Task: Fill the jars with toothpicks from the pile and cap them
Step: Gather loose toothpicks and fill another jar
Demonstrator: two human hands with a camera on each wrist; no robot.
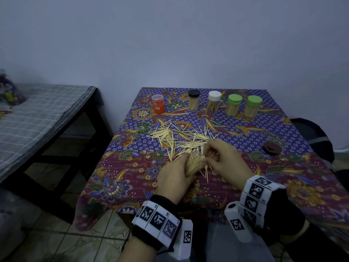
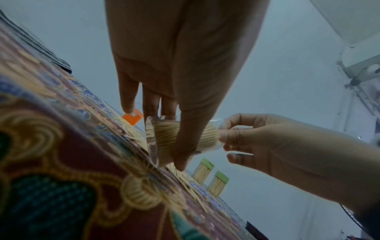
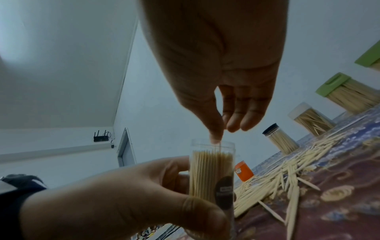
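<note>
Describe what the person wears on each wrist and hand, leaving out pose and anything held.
Both hands, left hand and right hand, are bare. Each wrist carries a black band ringed with white square tags printed with black block codes, plus a white camera housing bearing its own tag.

The left hand [image 3: 127, 194] grips a clear jar [image 3: 211, 175] packed with toothpicks; above it, the right hand [image 3: 222, 81] pinches one toothpick [image 3: 220, 146] at its mouth.
</note>
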